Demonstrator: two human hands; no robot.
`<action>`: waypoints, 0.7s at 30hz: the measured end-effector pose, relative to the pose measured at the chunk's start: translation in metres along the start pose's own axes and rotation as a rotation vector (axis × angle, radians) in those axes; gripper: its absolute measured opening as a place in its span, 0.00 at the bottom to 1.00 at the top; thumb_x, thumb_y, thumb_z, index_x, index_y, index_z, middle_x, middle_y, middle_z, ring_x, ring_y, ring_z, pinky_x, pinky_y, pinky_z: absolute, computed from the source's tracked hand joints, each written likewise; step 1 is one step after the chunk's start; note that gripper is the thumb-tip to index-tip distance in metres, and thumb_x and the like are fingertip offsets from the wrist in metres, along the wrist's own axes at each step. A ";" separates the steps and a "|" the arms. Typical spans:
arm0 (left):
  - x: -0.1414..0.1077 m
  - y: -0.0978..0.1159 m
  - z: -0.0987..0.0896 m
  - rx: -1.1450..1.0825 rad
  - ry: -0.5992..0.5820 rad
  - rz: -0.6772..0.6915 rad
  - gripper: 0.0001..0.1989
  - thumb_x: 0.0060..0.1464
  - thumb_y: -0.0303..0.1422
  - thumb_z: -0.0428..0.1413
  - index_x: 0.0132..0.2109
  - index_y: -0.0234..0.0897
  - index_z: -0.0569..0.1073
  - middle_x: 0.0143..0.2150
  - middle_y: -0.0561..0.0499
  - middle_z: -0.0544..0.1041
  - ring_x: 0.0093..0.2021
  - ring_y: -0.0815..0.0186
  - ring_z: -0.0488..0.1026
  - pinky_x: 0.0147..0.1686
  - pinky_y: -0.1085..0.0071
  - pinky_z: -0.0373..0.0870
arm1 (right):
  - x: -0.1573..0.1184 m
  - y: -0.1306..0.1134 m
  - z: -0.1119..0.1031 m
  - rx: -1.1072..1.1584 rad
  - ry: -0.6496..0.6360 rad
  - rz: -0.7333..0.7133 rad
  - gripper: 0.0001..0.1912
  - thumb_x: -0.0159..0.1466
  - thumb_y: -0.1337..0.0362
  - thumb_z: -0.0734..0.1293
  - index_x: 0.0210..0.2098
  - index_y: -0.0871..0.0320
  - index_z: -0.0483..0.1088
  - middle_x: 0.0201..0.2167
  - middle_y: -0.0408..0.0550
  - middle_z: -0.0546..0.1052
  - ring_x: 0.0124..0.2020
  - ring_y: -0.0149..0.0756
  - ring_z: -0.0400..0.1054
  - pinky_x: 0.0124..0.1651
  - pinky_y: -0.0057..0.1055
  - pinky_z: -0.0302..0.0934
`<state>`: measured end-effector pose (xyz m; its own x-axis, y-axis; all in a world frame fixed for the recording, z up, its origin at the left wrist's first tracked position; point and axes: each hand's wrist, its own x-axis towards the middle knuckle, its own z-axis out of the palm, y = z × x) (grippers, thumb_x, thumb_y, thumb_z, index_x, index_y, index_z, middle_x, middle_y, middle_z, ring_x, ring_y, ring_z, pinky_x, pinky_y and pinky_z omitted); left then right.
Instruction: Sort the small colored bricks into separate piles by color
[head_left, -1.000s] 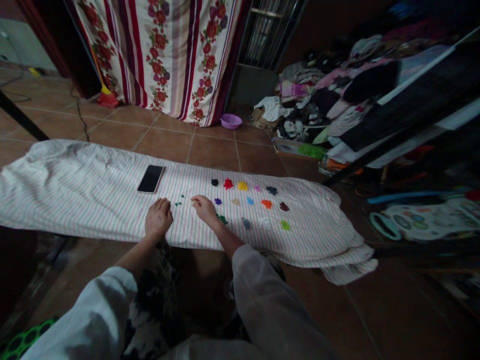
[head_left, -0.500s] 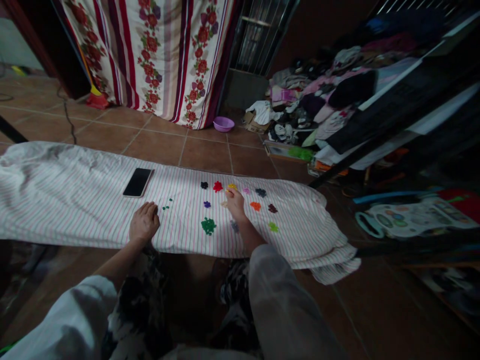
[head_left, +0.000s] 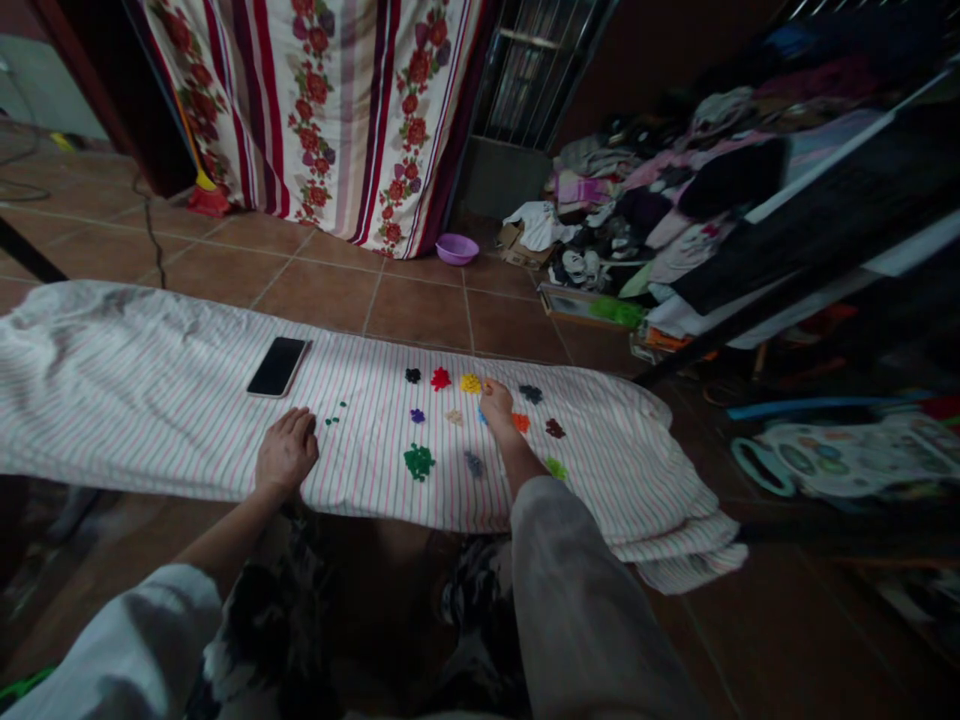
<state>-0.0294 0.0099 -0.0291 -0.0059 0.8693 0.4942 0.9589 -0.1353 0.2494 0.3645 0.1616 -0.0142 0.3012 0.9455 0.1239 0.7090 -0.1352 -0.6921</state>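
Our left hand [head_left: 287,450] lies flat; whether our right hand [head_left: 496,402], beside yellow pieces [head_left: 469,383], grips anything, we cannot tell.

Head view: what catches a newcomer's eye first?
The big floral curtain hanging at the top, left of centre. Then the red pile and yellow pile, vivid on the pale striped cloth, the yellow one next to the right hand. A dark-screened phone lies on the cloth beyond the left hand.
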 end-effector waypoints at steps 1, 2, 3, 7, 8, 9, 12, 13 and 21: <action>0.000 0.000 0.000 0.000 -0.001 -0.008 0.17 0.53 0.28 0.47 0.48 0.35 0.72 0.52 0.40 0.76 0.58 0.52 0.69 0.58 0.54 0.65 | 0.001 0.000 0.001 -0.001 -0.005 -0.008 0.21 0.59 0.69 0.56 0.45 0.62 0.76 0.42 0.56 0.79 0.48 0.41 0.71 0.55 0.38 0.62; 0.000 0.000 0.001 -0.002 0.000 -0.016 0.17 0.53 0.28 0.47 0.49 0.35 0.72 0.52 0.41 0.76 0.58 0.52 0.69 0.58 0.54 0.66 | 0.002 0.001 0.002 0.000 -0.010 -0.016 0.22 0.58 0.69 0.56 0.45 0.62 0.76 0.42 0.56 0.79 0.48 0.41 0.71 0.55 0.39 0.62; 0.000 0.000 0.001 -0.006 -0.001 -0.020 0.17 0.53 0.28 0.47 0.49 0.36 0.71 0.52 0.41 0.76 0.58 0.53 0.69 0.58 0.54 0.66 | 0.002 0.001 0.003 0.002 -0.015 -0.025 0.22 0.58 0.70 0.56 0.46 0.61 0.76 0.42 0.55 0.79 0.48 0.41 0.71 0.56 0.39 0.62; 0.000 0.000 0.001 -0.008 -0.002 -0.015 0.17 0.53 0.28 0.47 0.49 0.35 0.72 0.52 0.41 0.76 0.58 0.52 0.69 0.58 0.54 0.66 | 0.003 0.003 0.005 0.016 -0.030 -0.048 0.24 0.57 0.72 0.56 0.48 0.60 0.75 0.43 0.52 0.79 0.49 0.40 0.71 0.57 0.38 0.62; 0.000 0.000 0.001 -0.003 0.000 -0.010 0.17 0.53 0.28 0.47 0.49 0.35 0.72 0.52 0.40 0.76 0.58 0.52 0.69 0.58 0.54 0.66 | 0.003 0.003 0.005 0.020 -0.032 -0.044 0.25 0.57 0.72 0.55 0.49 0.60 0.74 0.44 0.53 0.79 0.50 0.40 0.71 0.58 0.38 0.62; 0.000 0.000 0.001 0.000 0.002 -0.006 0.17 0.54 0.28 0.47 0.49 0.34 0.72 0.52 0.40 0.76 0.58 0.52 0.69 0.58 0.54 0.65 | 0.003 0.004 0.005 0.025 -0.034 -0.037 0.25 0.57 0.72 0.55 0.50 0.61 0.74 0.46 0.53 0.78 0.51 0.40 0.71 0.58 0.38 0.61; 0.000 -0.001 0.001 0.002 0.005 0.004 0.17 0.54 0.28 0.47 0.49 0.33 0.72 0.52 0.39 0.76 0.58 0.52 0.69 0.58 0.55 0.65 | 0.002 0.003 0.004 0.039 -0.048 -0.007 0.26 0.58 0.73 0.54 0.53 0.64 0.72 0.49 0.56 0.77 0.53 0.40 0.70 0.58 0.36 0.61; 0.000 -0.001 0.001 0.001 0.005 0.005 0.16 0.54 0.28 0.47 0.49 0.33 0.72 0.52 0.39 0.76 0.58 0.52 0.69 0.58 0.55 0.65 | 0.002 0.002 0.004 0.044 -0.051 0.001 0.26 0.58 0.73 0.54 0.53 0.64 0.71 0.49 0.57 0.77 0.53 0.39 0.70 0.58 0.36 0.62; 0.001 0.000 -0.001 0.008 -0.004 -0.002 0.16 0.54 0.28 0.47 0.48 0.31 0.72 0.52 0.38 0.76 0.58 0.51 0.69 0.57 0.56 0.66 | 0.004 0.004 0.003 0.127 -0.026 -0.006 0.25 0.56 0.72 0.56 0.50 0.60 0.72 0.45 0.53 0.78 0.50 0.38 0.72 0.56 0.37 0.63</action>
<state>-0.0295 0.0105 -0.0280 -0.0070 0.8714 0.4905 0.9613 -0.1293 0.2434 0.3668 0.1653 -0.0186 0.2792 0.9538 0.1111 0.6241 -0.0923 -0.7759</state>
